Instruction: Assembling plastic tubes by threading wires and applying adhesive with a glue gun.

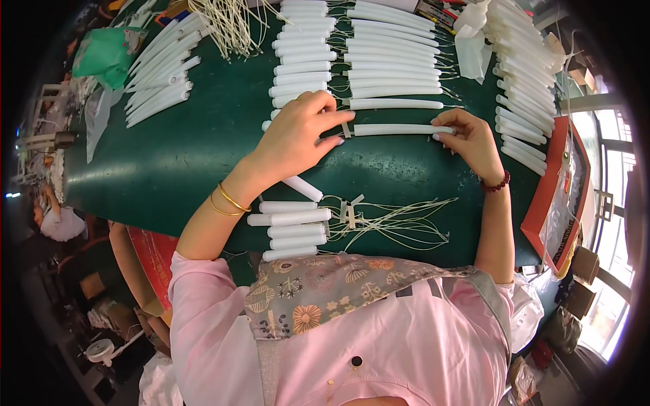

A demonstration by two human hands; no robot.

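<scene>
My right hand (468, 139) pinches the right end of a slim white tube (394, 129), which lies crosswise on the green tabletop. At the tube's left end, a small pale strip (346, 128) sits by its thin wires. My left hand (302, 132) reaches over there, index fingertip at the strip's upper end and thumb at its lower end. Its other fingers are curled. Just beyond lies another white tube (396, 104), parallel to this one. The left hand partly covers the near end of a column of shorter white tubes (302, 68).
Several short white tubes (298, 230) with a spray of loose wires (399, 223) lie near my apron. More white tubes (162, 81) are at the left, beside a green bag (105, 54). Stacked tubes (525, 88) and an orange-red box (545, 199) stand at the right.
</scene>
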